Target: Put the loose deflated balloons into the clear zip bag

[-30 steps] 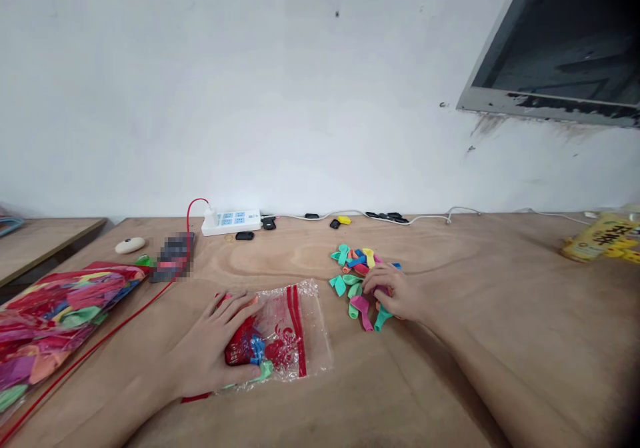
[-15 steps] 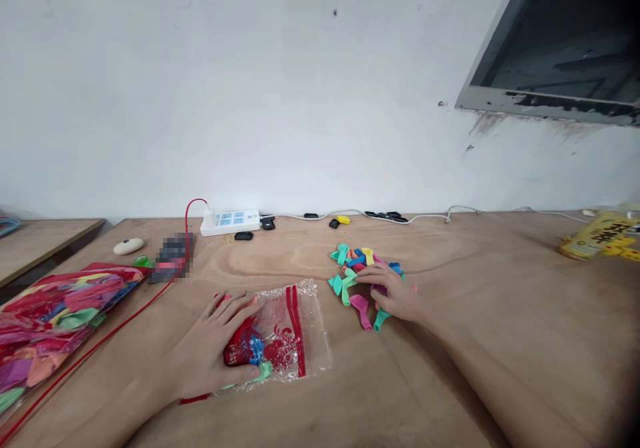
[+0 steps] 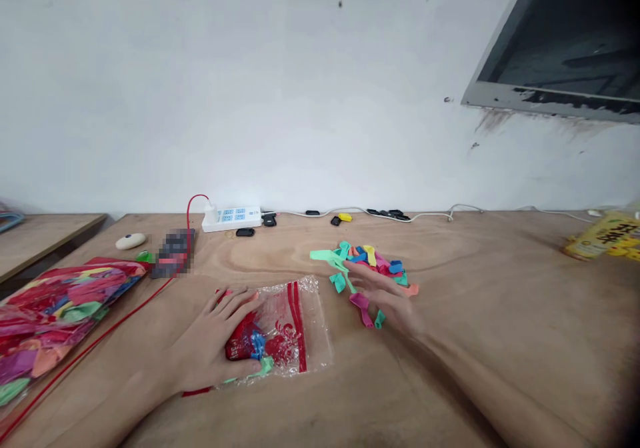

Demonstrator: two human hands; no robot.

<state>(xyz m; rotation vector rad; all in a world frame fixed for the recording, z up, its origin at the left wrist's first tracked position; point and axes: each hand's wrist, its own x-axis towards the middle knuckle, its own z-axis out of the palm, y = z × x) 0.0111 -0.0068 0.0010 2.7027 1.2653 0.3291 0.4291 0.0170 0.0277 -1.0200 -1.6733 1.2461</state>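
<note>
The left hand [image 3: 220,341] lies palm down on the clear plastic bag [image 3: 315,328], fingers extended and slightly spread in a wide, unclosed posture. The bag rests flat on the wooden table [image 3: 475,281]; its red-striped end points toward the right hand [image 3: 385,298], and blue and green contents show beside the left fingers.

The right hand is positioned over the near side of the balloon pile [image 3: 383,265], fingers extended toward the left. A light green balloon [image 3: 327,255] extends from the pile near the fingertips. The hand is blurred — whether it grips that balloon cannot be determined. The multicoloured pile sits on the table to the right of the bag, apart from it. A pink balloon [image 3: 362,309] lies at its near edge.

At far left is the filled balloon bag [image 3: 70,315], with the red cable [image 3: 135,311] running alongside. The cable crosses the pixelated device [image 3: 173,255] and reaches the white power strip [image 3: 233,219] near the wall.
</note>
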